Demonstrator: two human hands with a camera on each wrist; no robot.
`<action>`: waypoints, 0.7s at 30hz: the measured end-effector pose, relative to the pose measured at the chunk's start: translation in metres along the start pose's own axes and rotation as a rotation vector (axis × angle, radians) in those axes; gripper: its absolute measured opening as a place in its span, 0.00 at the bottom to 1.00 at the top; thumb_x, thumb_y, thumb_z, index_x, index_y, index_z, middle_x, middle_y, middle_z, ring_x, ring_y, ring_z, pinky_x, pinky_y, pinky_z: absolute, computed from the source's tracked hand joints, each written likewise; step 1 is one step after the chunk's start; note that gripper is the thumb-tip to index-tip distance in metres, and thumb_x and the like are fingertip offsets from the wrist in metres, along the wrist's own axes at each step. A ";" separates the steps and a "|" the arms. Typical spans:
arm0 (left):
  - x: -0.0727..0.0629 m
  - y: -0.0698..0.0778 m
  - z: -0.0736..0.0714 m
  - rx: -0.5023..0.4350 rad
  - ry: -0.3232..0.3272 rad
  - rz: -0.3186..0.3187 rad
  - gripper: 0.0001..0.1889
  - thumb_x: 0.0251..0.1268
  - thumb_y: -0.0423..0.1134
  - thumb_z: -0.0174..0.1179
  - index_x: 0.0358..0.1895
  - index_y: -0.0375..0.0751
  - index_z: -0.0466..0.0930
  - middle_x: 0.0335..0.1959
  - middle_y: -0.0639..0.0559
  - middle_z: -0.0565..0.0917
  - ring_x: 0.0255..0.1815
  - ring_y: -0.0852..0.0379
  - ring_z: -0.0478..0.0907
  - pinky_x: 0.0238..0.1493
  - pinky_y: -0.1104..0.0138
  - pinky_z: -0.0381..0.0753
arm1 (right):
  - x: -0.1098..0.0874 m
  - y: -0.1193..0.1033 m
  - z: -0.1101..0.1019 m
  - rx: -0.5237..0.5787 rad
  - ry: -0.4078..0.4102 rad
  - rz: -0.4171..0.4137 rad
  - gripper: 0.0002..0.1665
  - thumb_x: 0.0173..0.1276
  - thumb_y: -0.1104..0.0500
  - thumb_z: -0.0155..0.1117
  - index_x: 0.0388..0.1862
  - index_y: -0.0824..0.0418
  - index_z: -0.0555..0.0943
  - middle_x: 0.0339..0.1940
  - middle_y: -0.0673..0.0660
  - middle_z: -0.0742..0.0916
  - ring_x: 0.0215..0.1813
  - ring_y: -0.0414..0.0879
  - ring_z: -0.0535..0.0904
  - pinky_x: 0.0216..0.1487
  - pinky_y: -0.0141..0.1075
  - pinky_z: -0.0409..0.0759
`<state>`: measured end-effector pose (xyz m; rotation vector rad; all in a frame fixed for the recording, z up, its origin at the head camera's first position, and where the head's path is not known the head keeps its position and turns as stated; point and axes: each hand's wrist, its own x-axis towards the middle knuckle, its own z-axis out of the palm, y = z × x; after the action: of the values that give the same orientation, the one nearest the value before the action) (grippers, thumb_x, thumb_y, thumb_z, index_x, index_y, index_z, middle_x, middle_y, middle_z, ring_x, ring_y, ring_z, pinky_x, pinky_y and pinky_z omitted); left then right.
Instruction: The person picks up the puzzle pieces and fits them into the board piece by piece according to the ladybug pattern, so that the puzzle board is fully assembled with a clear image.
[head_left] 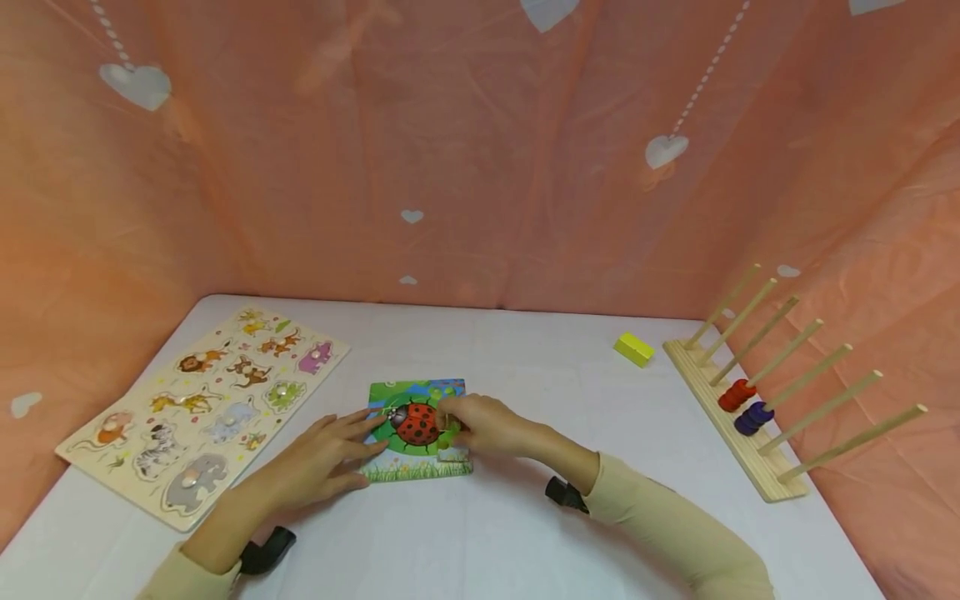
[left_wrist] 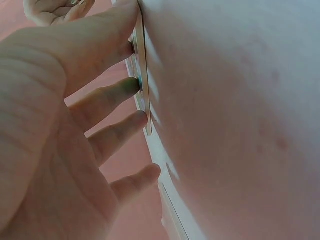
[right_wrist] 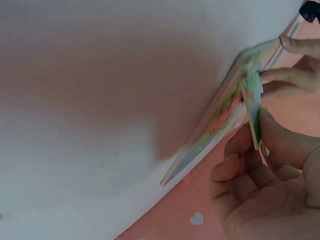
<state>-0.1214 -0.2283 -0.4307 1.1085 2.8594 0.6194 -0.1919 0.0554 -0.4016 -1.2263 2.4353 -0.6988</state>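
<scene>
The right hand (head_left: 480, 425) is pinching a puzzle piece (right_wrist: 254, 112) edge-up, directly over the ladybird puzzle (head_left: 417, 430) beneath its fingertips. The left hand (head_left: 322, 462), fingers spread flat, is pressing the board's near-left edge.

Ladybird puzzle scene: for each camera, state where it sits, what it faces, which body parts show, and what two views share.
Head: above, looking down at the table; both hands and sleeves show.
Left wrist: at the left hand, whose straight fingers press the ladybird puzzle edge.
Right wrist: at the right hand, which pinches a puzzle piece.
Shared: all three show the puzzle.
</scene>
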 end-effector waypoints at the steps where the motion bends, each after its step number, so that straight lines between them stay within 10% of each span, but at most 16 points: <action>1: 0.000 0.000 0.000 -0.001 0.000 -0.001 0.25 0.60 0.46 0.70 0.59 0.39 0.82 0.69 0.35 0.71 0.71 0.30 0.63 0.61 0.30 0.63 | 0.000 -0.001 0.002 -0.017 0.005 0.006 0.14 0.62 0.73 0.69 0.41 0.58 0.79 0.32 0.49 0.82 0.34 0.40 0.73 0.34 0.31 0.73; 21: 0.000 0.001 0.003 -0.003 -0.004 -0.025 0.26 0.58 0.44 0.71 0.60 0.39 0.82 0.70 0.36 0.71 0.72 0.30 0.62 0.62 0.31 0.63 | -0.016 -0.010 0.016 -0.303 0.161 -0.107 0.16 0.59 0.70 0.73 0.47 0.60 0.87 0.41 0.53 0.78 0.37 0.41 0.78 0.36 0.25 0.77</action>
<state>-0.1201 -0.2268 -0.4333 1.0703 2.8636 0.6187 -0.1680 0.0585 -0.4084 -1.4740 2.6996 -0.4847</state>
